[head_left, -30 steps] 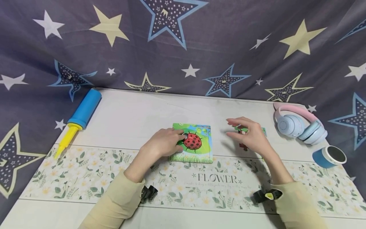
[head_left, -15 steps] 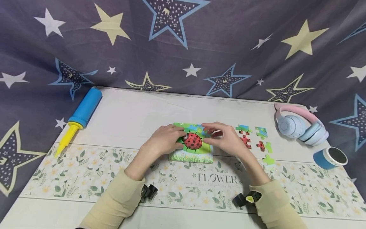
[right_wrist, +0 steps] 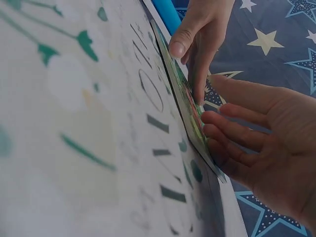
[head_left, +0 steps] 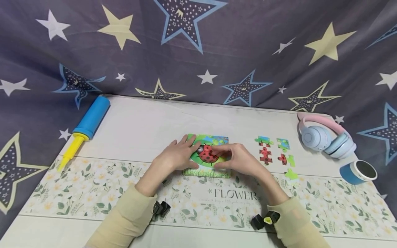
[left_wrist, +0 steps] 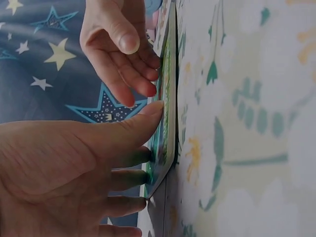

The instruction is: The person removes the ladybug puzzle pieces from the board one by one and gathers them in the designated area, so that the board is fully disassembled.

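Observation:
A ladybug puzzle board (head_left: 206, 172) lies flat on the table in the head view, green and blue with a red ladybug. My left hand (head_left: 176, 156) rests on its left side, fingers spread; the left wrist view shows the thumb on the near edge and fingertips on the surface. The right hand (head_left: 237, 159) touches the ladybug with its fingertips, thumb near the lower edge. In the right wrist view the right hand (right_wrist: 266, 143) has loosely bent fingers, and no piece shows between them. Several loose jigsaw pieces (head_left: 265, 156), red, green and blue, lie to the right.
A blue and yellow hand pump (head_left: 90, 120) lies at the left. Pink and blue headphones (head_left: 316, 136) and a blue cup-like cylinder with a dark top (head_left: 352, 172) stand at the right. A starry curtain (head_left: 186, 62) hangs behind the table.
My right hand has come left from the loose pieces to the board, then lowered onto the ladybug. The left hand has stayed on the board, its fingers now more spread.

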